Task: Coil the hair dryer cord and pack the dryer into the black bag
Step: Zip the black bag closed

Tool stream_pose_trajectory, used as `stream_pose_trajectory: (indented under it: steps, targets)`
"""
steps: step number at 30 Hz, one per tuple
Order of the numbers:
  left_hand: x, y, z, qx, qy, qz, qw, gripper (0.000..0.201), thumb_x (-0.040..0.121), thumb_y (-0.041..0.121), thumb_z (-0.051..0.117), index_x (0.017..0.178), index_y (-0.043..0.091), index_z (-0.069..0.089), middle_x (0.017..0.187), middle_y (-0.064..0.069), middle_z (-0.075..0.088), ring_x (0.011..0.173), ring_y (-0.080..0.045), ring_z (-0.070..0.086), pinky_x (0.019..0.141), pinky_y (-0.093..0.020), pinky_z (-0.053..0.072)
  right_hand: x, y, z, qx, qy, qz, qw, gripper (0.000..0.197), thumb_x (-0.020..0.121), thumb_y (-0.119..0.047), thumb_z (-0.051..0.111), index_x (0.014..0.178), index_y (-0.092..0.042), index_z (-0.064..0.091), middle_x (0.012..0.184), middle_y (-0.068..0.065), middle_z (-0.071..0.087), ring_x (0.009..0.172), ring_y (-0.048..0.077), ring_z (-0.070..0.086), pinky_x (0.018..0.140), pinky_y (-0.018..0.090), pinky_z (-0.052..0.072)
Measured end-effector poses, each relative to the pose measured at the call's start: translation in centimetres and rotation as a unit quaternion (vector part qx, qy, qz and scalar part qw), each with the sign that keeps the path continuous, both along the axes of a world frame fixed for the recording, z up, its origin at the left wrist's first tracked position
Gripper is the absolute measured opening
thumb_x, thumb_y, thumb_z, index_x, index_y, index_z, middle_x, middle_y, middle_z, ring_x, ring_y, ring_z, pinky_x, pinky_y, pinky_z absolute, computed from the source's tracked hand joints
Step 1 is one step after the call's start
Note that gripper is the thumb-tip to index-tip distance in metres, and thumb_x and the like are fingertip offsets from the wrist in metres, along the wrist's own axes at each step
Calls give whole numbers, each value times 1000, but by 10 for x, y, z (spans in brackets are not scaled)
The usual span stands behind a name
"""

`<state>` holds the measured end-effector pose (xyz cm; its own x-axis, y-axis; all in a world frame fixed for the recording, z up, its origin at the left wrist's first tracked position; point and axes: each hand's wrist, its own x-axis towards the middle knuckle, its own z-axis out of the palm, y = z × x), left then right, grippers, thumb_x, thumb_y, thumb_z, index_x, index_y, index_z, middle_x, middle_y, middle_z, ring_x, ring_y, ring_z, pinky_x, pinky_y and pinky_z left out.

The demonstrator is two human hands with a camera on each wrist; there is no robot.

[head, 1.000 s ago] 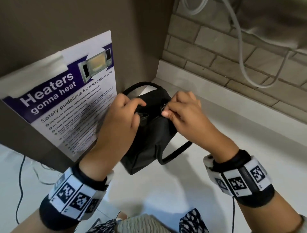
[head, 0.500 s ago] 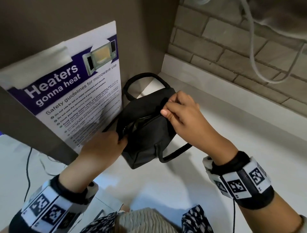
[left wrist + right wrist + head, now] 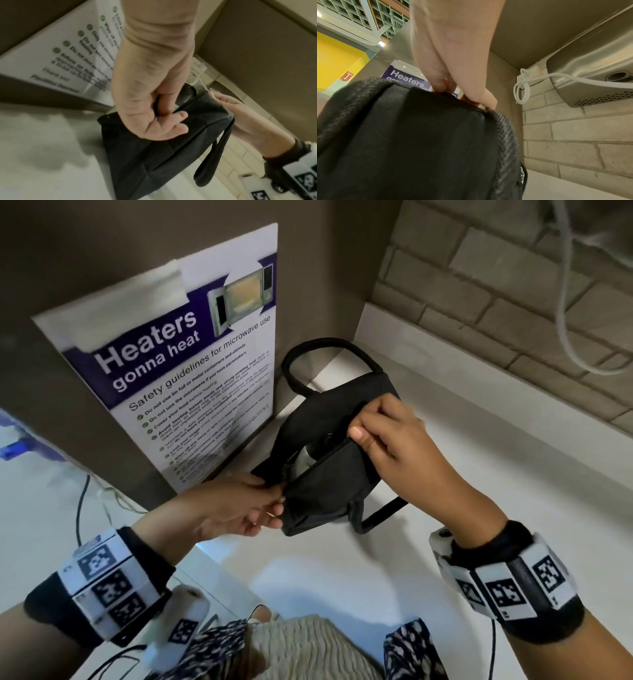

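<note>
Pinching black bag rim: left hand, right hand, apparently.

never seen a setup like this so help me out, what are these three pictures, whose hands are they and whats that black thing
A person wears three cameras: one on the head looking down, one on each wrist; the checkered bands are part of the wrist mounts. The black thing is a black bag standing on a white counter, beside a microwave safety poster. The left hand pinches the near end of the bag's opening, seemingly at the zipper. The right hand pinches the far edge. The top is partly open, with something pale and dark inside, likely the dryer. A white cable hangs on the brick wall.
</note>
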<state>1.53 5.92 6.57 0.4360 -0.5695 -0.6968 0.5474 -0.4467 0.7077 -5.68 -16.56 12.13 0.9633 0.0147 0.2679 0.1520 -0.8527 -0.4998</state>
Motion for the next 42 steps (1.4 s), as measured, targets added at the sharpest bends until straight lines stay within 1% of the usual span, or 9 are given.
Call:
stream_pose_trajectory:
  steps: [4, 10, 13, 17, 24, 29, 36, 38, 42]
  targets:
    - [2, 8, 4, -7, 31, -2, 999, 23, 100, 14, 47, 79, 15, 56, 63, 4, 57, 53, -7, 57, 51, -19, 37, -5, 5, 4, -16, -3, -24, 1000, 32, 94, -40, 36, 91, -20, 60, 94, -7, 49, 94, 16, 45, 88, 44, 39]
    - [-1, 6, 39, 29, -208, -33, 977, 21, 83, 30, 59, 66, 17, 56, 51, 9, 53, 56, -2, 60, 57, -22, 40, -16, 36, 8, -150, -26, 27, 988, 35, 88, -54, 50, 111, -32, 64, 104, -6, 56, 106, 18, 47, 93, 39, 32]
    - [-8, -8, 60, -4, -273, 1, 962, 20, 70, 34, 52, 57, 20, 59, 46, 7, 54, 44, -1, 50, 47, -16, 38, -15, 53, -2, -178, -82, 55, 979, 24, 89, -39, 59, 103, -22, 69, 101, 1, 61, 97, 23, 54, 85, 36, 36]
    - [-17, -22, 62, 2, -383, 22, 924, 28, 80, 38, 49, 61, 18, 54, 49, 8, 56, 43, 0, 51, 45, -14, 36, -10, 54, -7, -93, -127, 35, 987, 10, 87, -11, 61, 83, -7, 69, 87, 6, 62, 78, 25, 53, 68, 34, 42]
    - [-26, -19, 43, -4, -557, -11, 831, 30, 90, 52, 44, 99, 25, 53, 92, 17, 52, 89, 4, 53, 70, -4, 40, -9, 44, -6, 123, -99, 6, 987, 4, 81, -7, 69, 85, -6, 68, 91, 2, 62, 86, 20, 58, 79, 32, 47]
    - [-21, -21, 38, -30, -596, -48, 801, 26, 85, 9, 67, 108, 18, 59, 99, 10, 57, 95, 3, 56, 76, -1, 42, -10, 42, -5, 206, -96, -25, 973, 2, 82, -3, 68, 81, -4, 69, 88, 5, 62, 86, 15, 60, 77, 33, 50]
    - [-24, -32, 27, 102, -626, -22, 773, 24, 69, 8, 81, 86, 8, 63, 77, -3, 59, 64, -21, 50, 54, -13, 30, -15, 64, -22, 60, -151, -15, 987, 10, 85, 3, 60, 76, 3, 65, 82, 14, 62, 78, 27, 56, 73, 37, 46]
    - [-27, -33, 24, 114, -627, -32, 770, 23, 69, 6, 80, 82, 9, 61, 72, 3, 51, 60, -22, 45, 51, -14, 27, -18, 68, -29, -4, -148, -33, 988, 13, 87, 1, 58, 77, 2, 65, 83, 12, 63, 82, 24, 54, 84, 32, 45]
    - [-26, -34, 30, 97, -658, -15, 746, 24, 74, 30, 70, 71, 10, 55, 66, 7, 40, 54, -20, 37, 45, -19, 24, -17, 58, -22, 53, -136, -94, 985, 7, 86, -3, 62, 82, -6, 66, 88, 4, 63, 89, 12, 53, 92, 18, 34]
